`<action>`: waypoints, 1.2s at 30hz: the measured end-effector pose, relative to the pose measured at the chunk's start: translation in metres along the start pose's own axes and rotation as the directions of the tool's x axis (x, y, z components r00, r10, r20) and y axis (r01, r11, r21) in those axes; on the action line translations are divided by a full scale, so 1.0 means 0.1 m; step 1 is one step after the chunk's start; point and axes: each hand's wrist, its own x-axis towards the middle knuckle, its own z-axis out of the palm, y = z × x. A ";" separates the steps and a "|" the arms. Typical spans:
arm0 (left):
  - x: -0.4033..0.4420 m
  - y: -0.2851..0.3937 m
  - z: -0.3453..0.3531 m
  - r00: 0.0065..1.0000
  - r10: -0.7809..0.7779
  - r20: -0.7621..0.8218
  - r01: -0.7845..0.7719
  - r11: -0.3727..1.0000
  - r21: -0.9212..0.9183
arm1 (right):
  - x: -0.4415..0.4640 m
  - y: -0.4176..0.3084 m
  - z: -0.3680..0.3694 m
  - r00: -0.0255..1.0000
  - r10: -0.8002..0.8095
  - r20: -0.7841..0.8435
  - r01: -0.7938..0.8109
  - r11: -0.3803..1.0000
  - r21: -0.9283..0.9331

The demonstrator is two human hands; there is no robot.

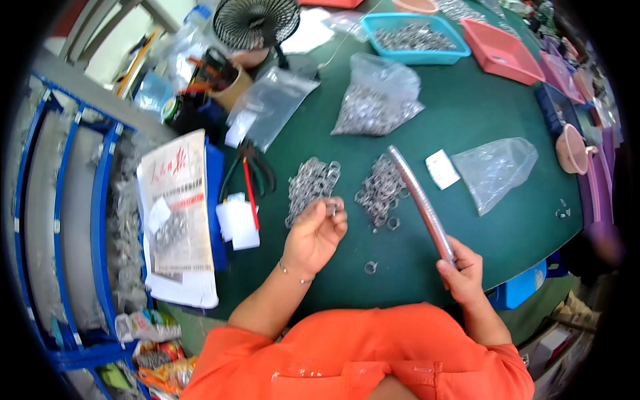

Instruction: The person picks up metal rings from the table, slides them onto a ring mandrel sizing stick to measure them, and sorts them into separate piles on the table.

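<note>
My left hand (317, 233) is closed at the lower edge of a pile of metal rings (312, 183), pinching what looks like a small metal ring (331, 209). My right hand (461, 270) grips the lower end of a long, narrow reddish rod (423, 207), which slants up and left. Between the two hands lies a second pile of metal rings (381, 190), beside the rod's upper part. One loose ring (371, 267) rests on the green table (340, 283) nearer my body.
Pliers (263, 170), a red pen (251, 193) and a newspaper (177, 220) lie left. Behind are a filled plastic bag (377, 100), a fan (257, 23), a turquoise tray (415, 40) and a pink tray (501, 52). A plastic bag (497, 172) and white label (442, 169) lie right.
</note>
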 end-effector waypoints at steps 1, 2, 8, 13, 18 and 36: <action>0.03 -0.01 0.03 0.999 -0.025 -0.028 0.028 0.994 0.102 | 0.00 -0.01 -0.01 1.000 0.015 -0.011 -0.015 0.999 0.032; 0.09 -0.02 0.07 0.997 -0.040 -0.060 0.051 0.978 0.201 | 0.00 -0.02 -0.01 0.999 0.033 -0.018 -0.031 0.998 0.063; 0.92 -0.08 0.57 0.978 -0.204 -0.040 0.206 0.924 0.323 | -0.04 0.00 -0.10 0.994 0.002 -0.111 0.016 0.987 0.160; 2.23 0.20 1.12 0.989 -0.004 0.148 -0.061 0.899 0.434 | -0.11 -0.01 -0.19 0.982 0.028 -0.187 0.011 0.979 0.201; 2.09 0.22 1.22 0.984 0.161 0.077 -0.169 0.703 0.691 | -0.20 0.06 -0.32 0.957 0.006 -0.290 0.034 0.991 0.131; -0.09 -0.33 0.15 0.951 -0.286 -0.115 0.215 0.347 0.913 | -0.10 0.03 -0.02 0.993 0.058 -0.102 -0.052 0.997 0.065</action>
